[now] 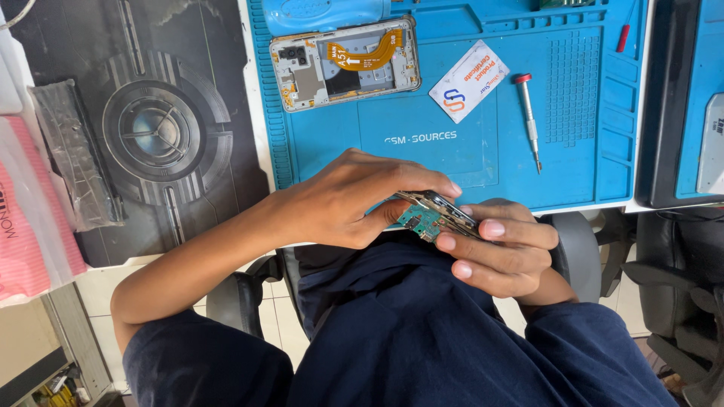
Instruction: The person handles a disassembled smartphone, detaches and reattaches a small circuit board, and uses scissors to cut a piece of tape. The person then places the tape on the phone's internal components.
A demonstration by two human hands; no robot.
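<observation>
Matt blue rubbery mat (422,143), glossy green circuit board (422,220), metal-shafted screwdriver (529,120), glossy paper card (469,81), crinkled clear plastic bag (72,154).

Phone repair workshop: blue repair mat (422,143), opened phone (345,63), precision screwdriver (529,119).

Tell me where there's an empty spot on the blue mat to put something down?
Bare patch on the blue mat below the opened phone, left of the screwdriver. Crowded along the top, around the white card.
</observation>
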